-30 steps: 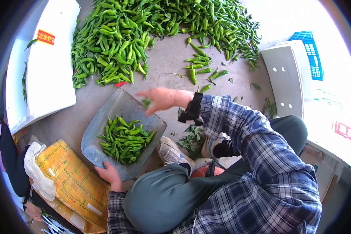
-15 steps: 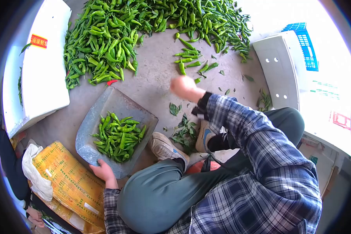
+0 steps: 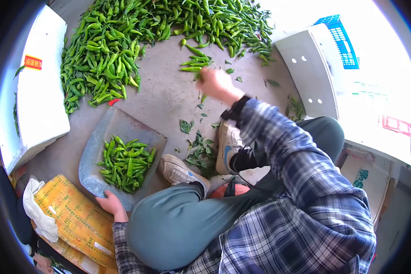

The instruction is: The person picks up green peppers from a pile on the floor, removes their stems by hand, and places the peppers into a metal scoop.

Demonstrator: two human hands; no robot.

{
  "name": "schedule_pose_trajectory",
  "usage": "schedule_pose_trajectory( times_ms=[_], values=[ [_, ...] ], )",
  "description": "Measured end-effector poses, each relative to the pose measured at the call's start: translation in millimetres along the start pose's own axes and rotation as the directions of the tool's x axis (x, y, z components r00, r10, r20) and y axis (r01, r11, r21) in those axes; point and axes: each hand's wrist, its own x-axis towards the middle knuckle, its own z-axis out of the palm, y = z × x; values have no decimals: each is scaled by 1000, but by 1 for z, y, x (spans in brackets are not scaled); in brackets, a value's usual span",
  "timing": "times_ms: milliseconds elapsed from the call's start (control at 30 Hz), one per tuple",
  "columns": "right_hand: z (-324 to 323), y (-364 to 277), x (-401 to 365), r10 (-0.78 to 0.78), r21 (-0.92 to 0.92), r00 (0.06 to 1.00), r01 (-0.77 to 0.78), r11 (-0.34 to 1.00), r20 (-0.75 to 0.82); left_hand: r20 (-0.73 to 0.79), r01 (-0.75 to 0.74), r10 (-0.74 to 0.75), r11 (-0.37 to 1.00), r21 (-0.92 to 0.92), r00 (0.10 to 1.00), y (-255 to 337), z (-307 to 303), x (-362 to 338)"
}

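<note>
My left hand (image 3: 110,203) grips the near rim of a grey metal dustpan (image 3: 87,166), which lies on the floor with a heap of green peppers (image 3: 128,162) in it. Over the floor in front of me, my right hand (image 3: 218,86) is curled and blurred by motion. Green pepper tips show at its fingers and below it, so it appears closed on peppers; how many is hidden. Several loose green peppers (image 3: 197,60) lie just beyond that hand. A red pepper (image 3: 114,101) rests by the dustpan's far edge.
A large pile of green peppers (image 3: 109,50) covers the far floor. White foam boxes stand at left (image 3: 45,86) and right (image 3: 306,73), with a blue crate (image 3: 345,43) behind. Leaves (image 3: 198,153) lie near my shoes (image 3: 180,171). Yellow taped cardboard (image 3: 73,214) and another person's hand (image 3: 43,264) are at lower left.
My right hand has moved toward me relative to the floor, and a pepper now shows beneath it. Some loose peppers are gone from their spot. My left hand stays on the dustpan; the view has shifted.
</note>
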Motion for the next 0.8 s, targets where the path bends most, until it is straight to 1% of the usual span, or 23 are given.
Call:
schedule_pose_trajectory(
  times_ms=[33,67,100,133,167,200,233,267,300,333,400,433,467,500,533,567,600,633,667,700,733,767,800],
  values=[
    [-21,23,5,89,-18,995,-90,996,-52,-10,1,-1,1000,-8,1000,-2,2,1],
    [-42,51,12,175,-74,980,-183,980,-98,-5,2,-2,1000,-8,1000,-2,2,0],
    [-72,72,15,184,-131,951,-221,966,-247,-5,2,-2,1000,-28,1000,-1,2,1],
    [-103,96,5,271,-99,912,-314,944,-309,-4,1,-1,999,-45,1000,-1,1,1],
    [-125,136,8,273,-164,855,-376,912,-442,6,15,-15,998,-67,1000,1,0,0],
    [-149,177,8,192,-242,798,-388,889,-571,5,17,-17,998,-68,1000,0,1,1],
    [-168,242,20,291,-105,732,-442,891,-616,7,9,-9,998,-70,1000,-3,1,2],
    [-196,286,20,276,-102,743,-420,902,-610,10,1,0,997,-74,1000,-5,2,3],
    [-215,333,15,193,-171,661,-444,880,-725,7,-4,5,997,-72,1000,-6,2,4],
    [-232,318,-4,202,-421,703,-604,677,-682,10,-4,5,997,-74,1000,-5,1,3],
    [-237,290,-17,204,-442,674,-652,616,-711,-1,3,-3,996,-91,1000,1,0,-1],
    [-228,291,-4,212,-403,773,-518,754,-598,1,7,-7,996,-93,1000,0,0,-1],
    [-206,290,14,193,-328,859,-376,867,-474,14,9,-7,993,-114,1000,0,0,0],
    [-153,304,42,108,-352,921,-249,902,-374,27,12,-9,991,-132,1000,-1,-1,0],
    [-140,161,0,205,-361,943,-292,886,-261,28,17,-13,992,-129,1000,-2,-1,0],
    [-96,138,-3,-46,-383,985,-22,923,-168,26,20,-17,995,-98,1000,-2,-1,0],
    [-55,118,-5,-102,-253,991,76,965,-92,22,23,-22,997,-67,1000,0,-1,1],
    [-23,95,-7,-126,-236,992,120,964,-10,24,28,-26,997,-66,999,0,-2,1],
    [11,89,2,-22,-217,1000,22,976,-1,26,16,-14,998,-63,1000,1,-3,0],
    [27,86,11,118,-184,993,-120,976,-21,28,7,-5,998,-59,1000,2,-3,-1],
    [37,88,17,111,-188,994,-111,976,-12,29,19,-17,998,-54,999,2,-2,-2],
    [47,91,24,314,-7,940,-318,948,-136,38,25,-22,997,-78,999,3,-2,-2],
    [57,94,31,519,195,828,-484,853,-214,46,29,-25,995,-100,999,3,-2,-2]
  ],
)
